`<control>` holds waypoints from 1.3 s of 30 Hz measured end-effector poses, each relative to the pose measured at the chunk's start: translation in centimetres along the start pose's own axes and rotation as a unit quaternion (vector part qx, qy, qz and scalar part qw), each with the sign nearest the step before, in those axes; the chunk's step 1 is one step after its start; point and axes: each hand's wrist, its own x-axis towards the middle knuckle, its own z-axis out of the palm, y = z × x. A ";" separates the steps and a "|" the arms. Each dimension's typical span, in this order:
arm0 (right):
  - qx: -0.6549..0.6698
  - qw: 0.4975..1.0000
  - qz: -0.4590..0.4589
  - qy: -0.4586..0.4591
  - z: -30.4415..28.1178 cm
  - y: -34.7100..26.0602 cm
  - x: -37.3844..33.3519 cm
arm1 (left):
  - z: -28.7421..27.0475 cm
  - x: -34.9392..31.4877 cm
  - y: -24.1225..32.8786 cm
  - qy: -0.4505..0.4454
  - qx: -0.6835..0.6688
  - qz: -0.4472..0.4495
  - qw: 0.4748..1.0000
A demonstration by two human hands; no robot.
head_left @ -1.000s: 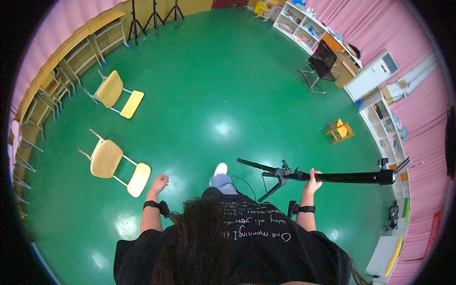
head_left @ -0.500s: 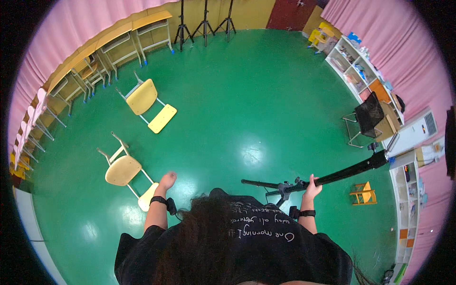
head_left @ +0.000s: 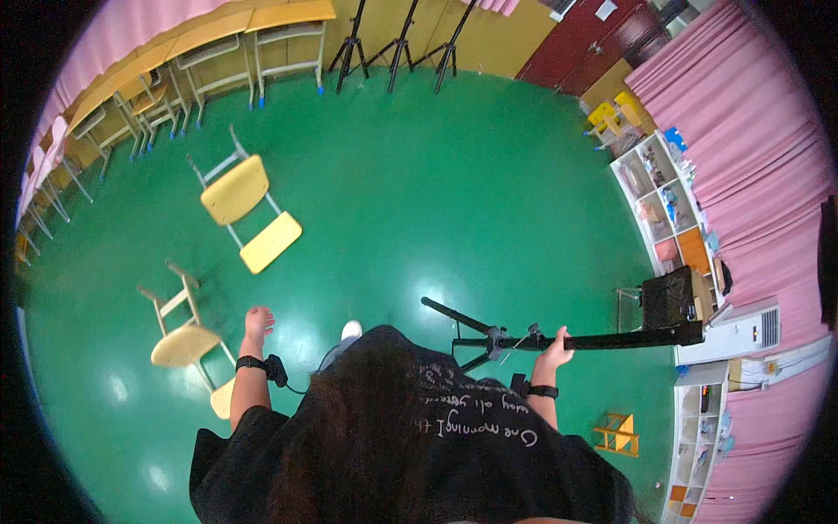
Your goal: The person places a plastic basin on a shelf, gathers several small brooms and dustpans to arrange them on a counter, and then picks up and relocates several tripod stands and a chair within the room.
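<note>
My right hand (head_left: 553,351) is wrapped round the pole of a black tripod stand (head_left: 624,339). The stand's spread legs (head_left: 493,339) are just left of that hand, in front of my body, and its thick top end reaches to the right. My left hand (head_left: 259,322) holds nothing, its fingers slightly apart. Beside it, on the left, a yellow chair (head_left: 186,345) lies tipped over on the green floor. Another yellow chair (head_left: 236,192) lies tipped farther away. Each wrist wears a black strap with a small device.
Desks (head_left: 209,39) line the far left wall, with several black tripod stands (head_left: 400,45) beside them. White shelves (head_left: 650,196), a black chair (head_left: 668,299) and a white cabinet unit (head_left: 742,330) stand along the right. A small wooden chair (head_left: 618,435) is at the near right.
My view has turned and shifted toward the right-hand wall. The tripod stand swings with my right hand, its pole now more level across the picture. My left fingers show more spread.
</note>
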 end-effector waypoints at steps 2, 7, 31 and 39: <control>0.019 1.000 -0.003 0.008 4.4 -0.2 2.4 | 5.2 2.5 5.5 -0.013 0.029 0.015 0.999; 0.043 0.996 0.007 0.080 12.3 1.7 5.8 | 18.9 6.7 18.6 -0.146 0.151 0.138 0.968; -0.009 0.990 0.142 0.019 61.0 16.5 42.2 | 49.9 31.0 45.3 -0.138 -0.038 -0.056 0.988; 0.071 0.991 0.108 0.022 77.8 17.9 55.2 | 65.3 45.2 58.6 -0.064 -0.073 -0.060 0.993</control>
